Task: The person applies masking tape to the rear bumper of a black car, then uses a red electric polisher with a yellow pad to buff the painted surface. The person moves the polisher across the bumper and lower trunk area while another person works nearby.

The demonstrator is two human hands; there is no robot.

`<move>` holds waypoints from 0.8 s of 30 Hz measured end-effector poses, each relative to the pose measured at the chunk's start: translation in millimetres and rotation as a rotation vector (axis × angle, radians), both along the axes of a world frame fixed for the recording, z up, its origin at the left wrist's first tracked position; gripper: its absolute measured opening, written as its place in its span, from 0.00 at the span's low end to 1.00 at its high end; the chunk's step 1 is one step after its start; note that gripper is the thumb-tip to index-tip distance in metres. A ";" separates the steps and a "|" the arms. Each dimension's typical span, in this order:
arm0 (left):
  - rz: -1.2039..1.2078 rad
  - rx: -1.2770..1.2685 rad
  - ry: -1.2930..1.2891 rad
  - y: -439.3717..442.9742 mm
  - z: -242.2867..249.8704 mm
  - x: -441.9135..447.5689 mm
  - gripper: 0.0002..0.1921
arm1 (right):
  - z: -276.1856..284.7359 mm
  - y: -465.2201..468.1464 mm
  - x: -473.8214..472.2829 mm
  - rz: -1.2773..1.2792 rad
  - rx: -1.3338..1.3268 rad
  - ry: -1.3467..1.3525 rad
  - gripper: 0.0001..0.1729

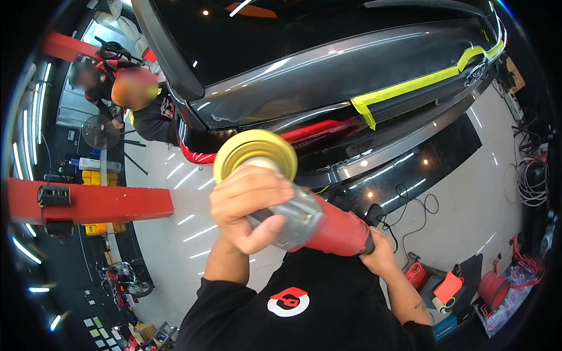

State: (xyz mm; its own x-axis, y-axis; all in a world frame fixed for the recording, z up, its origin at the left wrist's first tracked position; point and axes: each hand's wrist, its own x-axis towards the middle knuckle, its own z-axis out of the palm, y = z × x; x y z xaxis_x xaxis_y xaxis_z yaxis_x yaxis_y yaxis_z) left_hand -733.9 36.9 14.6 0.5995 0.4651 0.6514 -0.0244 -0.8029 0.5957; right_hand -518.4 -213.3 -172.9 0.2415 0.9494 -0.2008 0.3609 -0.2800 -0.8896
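A red and grey rotary polisher [338,226] is held in both hands in front of my chest. My left hand [250,206] wraps around its grey head, just behind the round yellow pad [256,151]. At the rear end of the body, near the cord, my right hand [380,252] grips the handle, its fingers partly hidden. Beyond the pad is the dark grey tailgate [333,79] of a car, with a red tail light [316,129] under it. Yellow-green masking tape [408,85] runs along the trim. The pad overlaps the tail light's edge in view; whether they touch I cannot tell.
Two people [149,109] are beyond the car's left corner, near a black fan [100,131]. A red lift post [109,204] stands left. A black cord [415,232] lies on the floor at right, near a red cable reel [494,289]. A red motorcycle [123,283] stands lower left.
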 end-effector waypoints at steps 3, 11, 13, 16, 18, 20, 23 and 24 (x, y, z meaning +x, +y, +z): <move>0.089 -0.012 0.016 -4.2 1.5 -28.0 0.18 | -2.5 10.5 -12.0 0.064 0.002 0.015 0.17; 0.029 0.003 0.007 -0.3 -0.1 -18.3 0.19 | -5.3 6.0 -11.0 0.021 0.006 -0.017 0.17; -0.036 0.020 0.007 3.1 1.1 0.4 0.18 | -7.8 -0.1 -4.9 -0.024 -0.026 0.007 0.17; -0.130 0.056 0.006 7.6 4.0 34.5 0.17 | -15.1 -3.9 2.1 -0.118 0.031 0.073 0.16; -0.177 0.097 0.022 9.0 6.1 56.8 0.17 | -21.3 -5.1 7.9 -0.157 0.025 0.050 0.19; -0.219 0.126 0.021 10.1 3.7 80.9 0.15 | -30.4 -4.9 12.7 -0.195 0.030 0.076 0.22; -0.243 0.106 0.052 -1.2 -1.6 106.1 0.16 | -50.6 -3.0 16.5 -0.242 0.040 0.153 0.27; -0.239 0.137 0.046 -2.8 -4.7 113.4 0.15 | -59.2 -1.8 16.3 -0.255 0.038 0.179 0.29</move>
State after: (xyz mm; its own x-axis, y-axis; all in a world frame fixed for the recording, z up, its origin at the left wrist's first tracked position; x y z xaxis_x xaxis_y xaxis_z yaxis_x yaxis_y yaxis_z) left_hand -620.6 34.1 9.9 0.7122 0.2164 0.6678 -0.1985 -0.8504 0.4872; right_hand -502.1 -215.1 -232.0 0.4373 0.8702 -0.2269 0.1202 -0.3067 -0.9442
